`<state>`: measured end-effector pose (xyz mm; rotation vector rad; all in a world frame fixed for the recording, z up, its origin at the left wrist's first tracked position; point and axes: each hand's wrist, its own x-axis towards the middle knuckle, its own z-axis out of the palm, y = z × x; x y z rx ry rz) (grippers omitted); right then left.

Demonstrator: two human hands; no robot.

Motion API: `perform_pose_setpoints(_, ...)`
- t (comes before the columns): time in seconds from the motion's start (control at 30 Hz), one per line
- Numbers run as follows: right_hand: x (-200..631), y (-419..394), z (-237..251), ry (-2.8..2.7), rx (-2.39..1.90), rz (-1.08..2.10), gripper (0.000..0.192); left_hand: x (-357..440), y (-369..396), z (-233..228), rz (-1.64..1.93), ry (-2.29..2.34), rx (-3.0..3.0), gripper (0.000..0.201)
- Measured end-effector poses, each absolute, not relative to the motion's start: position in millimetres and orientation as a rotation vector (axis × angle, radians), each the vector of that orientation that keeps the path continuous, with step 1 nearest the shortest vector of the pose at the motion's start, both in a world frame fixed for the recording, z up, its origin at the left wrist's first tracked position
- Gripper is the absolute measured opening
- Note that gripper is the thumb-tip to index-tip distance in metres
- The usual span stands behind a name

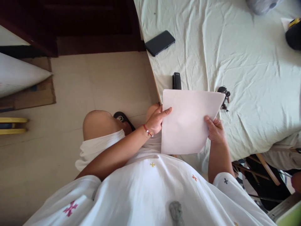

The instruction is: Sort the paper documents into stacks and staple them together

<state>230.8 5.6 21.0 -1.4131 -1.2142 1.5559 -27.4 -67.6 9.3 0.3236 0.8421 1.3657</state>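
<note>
Both my hands hold a blank white stack of paper (185,122) over my lap, at the near edge of the bed or table. My left hand (158,120) grips its left edge, thumb on top and the fingers hidden underneath. At the right edge my right hand (215,128) pinches the paper the same way, its thumb lying on the upper face. Just beyond the top edge a black stapler (176,81) shows, its near end covered by the paper. A bunch of keys (225,95) lies by the upper right corner.
A pale green cloth (254,78) covers the surface, wrinkled throughout. On it lie a black phone-like case (160,43) near the left edge and a dark object with yellow (293,34) at the far right. Tiled floor (70,91) is on the left, with a white sack (21,75).
</note>
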Motion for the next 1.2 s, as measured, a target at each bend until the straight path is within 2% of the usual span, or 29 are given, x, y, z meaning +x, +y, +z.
perform_pose_setpoints(0.2, 233.4, 3.2, 17.5, -1.252, -1.405, 1.555, 0.034, -39.8, -57.7, 7.1, 1.321, 0.873, 0.372, 0.059)
perform_pose_setpoints(0.47, 238.3, 3.2, 13.6, -1.3, -1.456, 1.643, 0.037, -47.5, -51.1, 21.6, 1.388, 0.83, 0.45, 0.075)
perform_pose_setpoints(0.67, 234.5, 6.8, 12.9, -1.275, -1.5, 1.691, 0.042, -49.9, -42.6, 20.2, 1.382, 0.932, 0.517, 0.045)
perform_pose_setpoints(0.87, 230.7, 11.1, 10.1, -1.333, -1.37, 1.578, 0.037, -48.8, -40.1, 15.1, 1.406, 0.908, 0.525, 0.034)
perform_pose_setpoints(1.1, 227.8, 11.4, 7.1, -1.309, -1.417, 1.569, 0.037, -48.1, -35.6, 12.8, 1.404, 1.078, 0.58, 0.045)
perform_pose_setpoints(1.2, 228.9, 11.8, 7.8, -1.286, -1.426, 1.59, 0.035, -51.1, -33.0, 5.9, 1.39, 1.103, 0.599, 0.042)
